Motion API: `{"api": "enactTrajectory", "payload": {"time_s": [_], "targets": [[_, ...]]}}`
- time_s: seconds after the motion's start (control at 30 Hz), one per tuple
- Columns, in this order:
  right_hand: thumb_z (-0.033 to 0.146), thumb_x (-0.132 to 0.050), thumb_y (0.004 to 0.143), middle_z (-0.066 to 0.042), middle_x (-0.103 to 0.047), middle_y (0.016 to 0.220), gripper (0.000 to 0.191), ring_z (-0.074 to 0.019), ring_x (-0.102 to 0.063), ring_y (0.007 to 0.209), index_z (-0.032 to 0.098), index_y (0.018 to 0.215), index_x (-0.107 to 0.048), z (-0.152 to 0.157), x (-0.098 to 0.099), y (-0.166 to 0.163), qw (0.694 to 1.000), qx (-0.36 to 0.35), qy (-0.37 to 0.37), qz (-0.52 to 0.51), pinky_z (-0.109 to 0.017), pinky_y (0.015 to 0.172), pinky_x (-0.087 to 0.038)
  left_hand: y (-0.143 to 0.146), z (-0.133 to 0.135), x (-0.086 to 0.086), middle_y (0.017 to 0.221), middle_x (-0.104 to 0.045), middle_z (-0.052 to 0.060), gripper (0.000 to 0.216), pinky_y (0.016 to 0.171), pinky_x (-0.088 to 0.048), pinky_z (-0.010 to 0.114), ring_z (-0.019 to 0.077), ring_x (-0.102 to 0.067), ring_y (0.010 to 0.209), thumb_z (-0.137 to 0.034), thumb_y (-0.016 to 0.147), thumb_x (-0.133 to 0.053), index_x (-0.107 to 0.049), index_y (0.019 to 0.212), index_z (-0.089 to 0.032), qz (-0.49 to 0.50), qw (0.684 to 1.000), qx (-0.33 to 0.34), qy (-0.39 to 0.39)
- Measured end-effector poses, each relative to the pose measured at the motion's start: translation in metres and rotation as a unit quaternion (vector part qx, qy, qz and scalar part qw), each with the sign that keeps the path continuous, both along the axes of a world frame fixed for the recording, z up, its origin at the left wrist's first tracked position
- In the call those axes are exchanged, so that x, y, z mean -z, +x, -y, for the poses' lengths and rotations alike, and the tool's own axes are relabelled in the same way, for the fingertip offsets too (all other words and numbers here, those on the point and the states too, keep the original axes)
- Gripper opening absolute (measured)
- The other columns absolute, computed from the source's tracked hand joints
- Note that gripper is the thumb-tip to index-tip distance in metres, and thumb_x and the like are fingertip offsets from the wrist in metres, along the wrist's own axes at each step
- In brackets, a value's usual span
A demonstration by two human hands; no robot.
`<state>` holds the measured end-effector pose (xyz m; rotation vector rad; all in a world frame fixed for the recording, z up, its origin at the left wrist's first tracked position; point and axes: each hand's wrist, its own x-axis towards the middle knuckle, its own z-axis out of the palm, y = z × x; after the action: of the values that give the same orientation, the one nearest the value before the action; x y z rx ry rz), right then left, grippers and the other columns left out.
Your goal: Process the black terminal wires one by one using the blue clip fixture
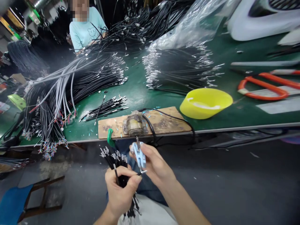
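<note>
My left hand point(120, 190) is closed around a bundle of short black cables point(109, 157) with bare silvery ends. Between its thumb and forefinger one cable end point(142, 172) sticks out to the right. My right hand point(156, 164) grips a light blue clothespin-like clip point(140, 156), which sits against the metal shaft point(137, 142) of a small, worn motor point(135, 123). That cable end lies close to the clip's lower tip; whether they touch I cannot tell. The motor is mounted on a wooden board point(164, 120) at the table's front edge.
A green clamp point(110, 137) is at the board's left end. Black cable piles point(178, 67) and a small loose bunch point(105, 109) lie on the green table point(136, 93). To the right are a yellow ring point(206, 104) and orange-handled scissors point(262, 87). A person point(87, 28) sits across. A blue chair point(15, 201) stands lower left.
</note>
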<state>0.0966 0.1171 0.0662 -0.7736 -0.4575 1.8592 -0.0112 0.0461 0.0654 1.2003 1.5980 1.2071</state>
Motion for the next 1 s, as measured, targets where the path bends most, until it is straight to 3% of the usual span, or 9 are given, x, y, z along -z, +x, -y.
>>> {"api": "enactTrajectory", "payload": {"time_s": [0.17, 0.3, 0.47, 0.57, 0.7, 0.8, 0.9, 1.0], "targets": [[0.046, -0.084, 0.042, 0.004, -0.049, 0.049, 0.039, -0.0086, -0.040, 0.046, 0.017, 0.049, -0.058, -0.001, -0.002, -0.005, 0.998, 0.019, -0.031, -0.043, -0.020, 0.045, -0.035, 0.008, -0.001, -0.005, 0.050, -0.062, 0.001, 0.026, 0.065, -0.047, 0.031, 0.0170, -0.055, 0.053, -0.046, 0.064, -0.071, -0.069, 0.053, -0.023, 0.011, 1.000, -0.018, -0.011], [0.054, -0.081, 0.044, 0.004, -0.049, 0.049, 0.043, -0.0095, -0.040, 0.046, 0.017, 0.048, -0.058, 0.001, 0.002, -0.009, 0.997, 0.018, -0.051, -0.053, -0.022, 0.045, -0.036, 0.010, 0.001, -0.007, 0.049, -0.060, 0.001, 0.024, 0.059, -0.044, 0.029, 0.0146, -0.052, 0.050, -0.041, 0.067, -0.070, -0.069, 0.054, -0.021, -0.004, 1.000, -0.011, 0.006], [0.065, -0.076, 0.041, 0.000, -0.056, 0.050, 0.051, -0.0133, -0.046, 0.048, 0.017, 0.055, -0.065, 0.010, 0.014, -0.001, 0.989, 0.053, -0.134, -0.017, -0.024, 0.045, -0.039, 0.001, 0.000, 0.010, 0.046, -0.063, 0.002, 0.025, 0.053, -0.045, 0.030, 0.0161, -0.054, 0.046, -0.043, 0.062, -0.072, -0.070, 0.051, -0.021, 0.012, 1.000, 0.019, 0.009], [0.059, -0.077, 0.048, 0.003, -0.048, 0.045, 0.045, -0.0111, -0.041, 0.046, 0.017, 0.050, -0.060, 0.019, 0.022, 0.006, 0.994, 0.063, -0.087, 0.024, -0.023, 0.045, -0.036, -0.006, 0.000, 0.023, 0.044, -0.063, 0.002, 0.027, 0.045, -0.043, 0.028, 0.0163, -0.055, 0.043, -0.045, 0.063, -0.071, -0.070, 0.049, -0.022, 0.024, 0.998, 0.058, 0.001], [0.052, -0.075, 0.059, 0.004, -0.042, 0.046, 0.046, -0.0098, -0.036, 0.046, 0.018, 0.043, -0.048, 0.035, 0.032, 0.014, 0.995, 0.048, 0.001, 0.089, -0.022, 0.044, -0.032, -0.006, 0.006, 0.029, 0.042, -0.059, 0.002, 0.034, 0.046, -0.043, 0.028, 0.0156, -0.054, 0.043, -0.051, 0.064, -0.068, -0.067, 0.048, -0.021, 0.045, 0.999, 0.023, -0.014], [0.054, -0.071, 0.062, 0.003, -0.046, 0.048, 0.040, -0.0111, -0.040, 0.047, 0.017, 0.053, -0.059, 0.046, 0.036, 0.018, 0.991, 0.013, 0.043, 0.124, -0.023, 0.045, -0.035, 0.001, 0.012, 0.024, 0.035, -0.046, -0.002, 0.042, 0.033, -0.031, 0.025, 0.0094, -0.036, 0.031, -0.056, 0.071, -0.060, -0.062, 0.049, -0.020, 0.092, 0.994, 0.017, -0.052], [0.049, -0.072, 0.064, -0.002, -0.058, 0.059, 0.032, -0.0157, -0.052, 0.055, 0.018, 0.070, -0.069, 0.053, 0.033, 0.021, 0.981, -0.026, 0.111, 0.158, -0.026, 0.051, -0.043, 0.008, 0.017, 0.020, 0.034, -0.037, -0.004, 0.045, 0.031, -0.021, 0.023, 0.0064, -0.027, 0.029, -0.057, 0.073, -0.058, -0.058, 0.050, -0.019, 0.148, 0.984, 0.009, -0.100], [0.042, -0.070, 0.070, -0.004, -0.059, 0.061, 0.025, -0.0166, -0.053, 0.058, 0.018, 0.063, -0.068, 0.056, 0.028, 0.023, 0.962, 0.006, 0.183, 0.201, -0.026, 0.052, -0.043, 0.013, 0.019, 0.019, 0.034, -0.035, -0.006, 0.046, 0.033, -0.021, 0.021, 0.0049, -0.026, 0.030, -0.057, 0.070, -0.061, -0.056, 0.048, -0.017, 0.191, 0.973, -0.005, -0.131]]}}
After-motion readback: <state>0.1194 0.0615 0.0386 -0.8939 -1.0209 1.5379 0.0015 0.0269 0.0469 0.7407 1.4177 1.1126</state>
